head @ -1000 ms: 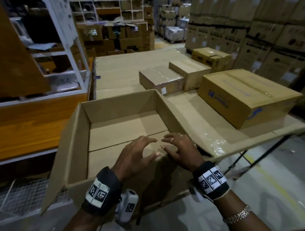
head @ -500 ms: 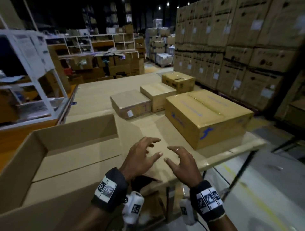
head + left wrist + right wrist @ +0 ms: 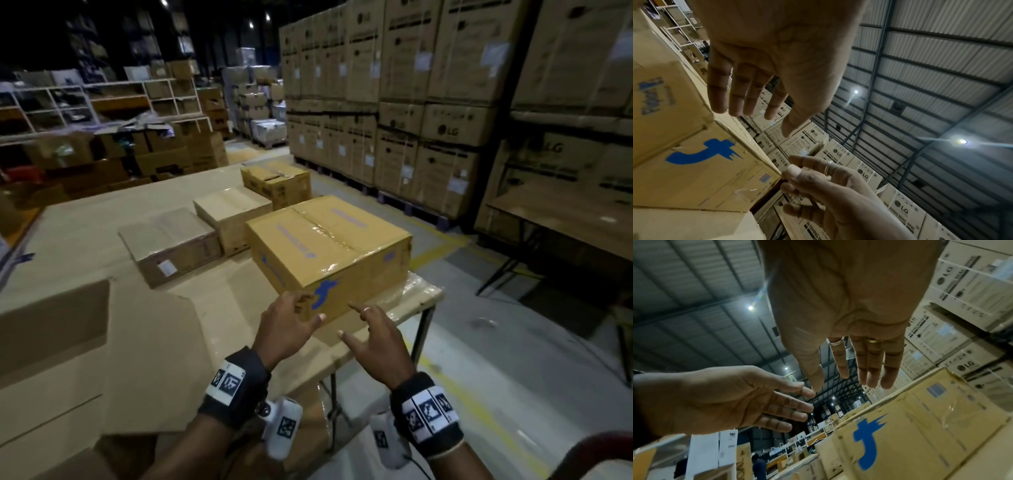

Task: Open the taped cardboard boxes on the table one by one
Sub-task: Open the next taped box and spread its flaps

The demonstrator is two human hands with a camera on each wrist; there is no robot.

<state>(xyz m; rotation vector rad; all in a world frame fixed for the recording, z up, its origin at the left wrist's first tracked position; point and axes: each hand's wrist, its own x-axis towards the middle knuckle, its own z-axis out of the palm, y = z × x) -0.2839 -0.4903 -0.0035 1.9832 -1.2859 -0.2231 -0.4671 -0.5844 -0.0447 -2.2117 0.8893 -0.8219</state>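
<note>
Here, the left hand (image 3: 286, 327) and right hand (image 3: 376, 337) hover with fingers spread and loosely extended, holding nothing, just before the near corner of a large taped yellow-brown cardboard box with blue markings (image 3: 329, 250). The box sits near the right end of the cardboard-covered table (image 3: 78, 246); contact cannot be told.

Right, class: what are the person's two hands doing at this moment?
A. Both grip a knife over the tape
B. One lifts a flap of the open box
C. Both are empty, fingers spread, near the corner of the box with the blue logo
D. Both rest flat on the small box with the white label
C: the left hand and right hand hold nothing, fingers spread, near the corner of the box with the blue logo.
</note>
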